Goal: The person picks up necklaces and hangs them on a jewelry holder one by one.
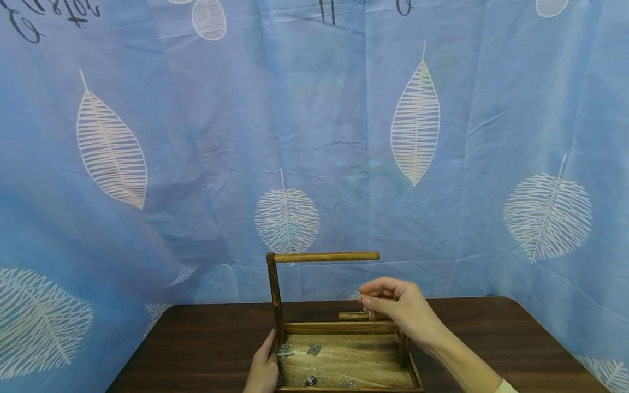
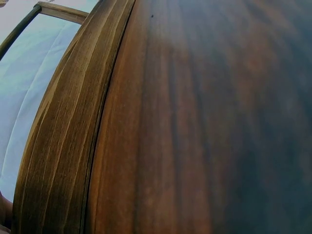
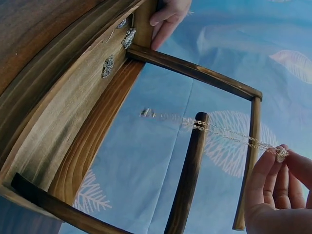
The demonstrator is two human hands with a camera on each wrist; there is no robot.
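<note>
A wooden jewelry stand (image 1: 339, 328) has a shallow tray base, an upright post and crossbars. My left hand (image 1: 262, 367) grips the stand's left end, its fingers against the outer wall beside the post (image 1: 276, 300). In the right wrist view the left hand (image 3: 170, 18) shows at that end. My right hand (image 1: 400, 305) is raised over the stand's right side and pinches a fine chain necklace (image 3: 234, 136) by a sparkling piece (image 3: 281, 154) between thumb and fingertips. The chain stretches from there across the short lower bar (image 3: 187, 170), with its far end beyond the bar.
Several small silver jewelry pieces (image 1: 313, 349) lie on the tray floor. Above stands the longer top bar (image 1: 326, 256). The dark wooden table (image 1: 206, 338) lies underneath, and a blue leaf-patterned cloth (image 1: 334, 136) hangs behind.
</note>
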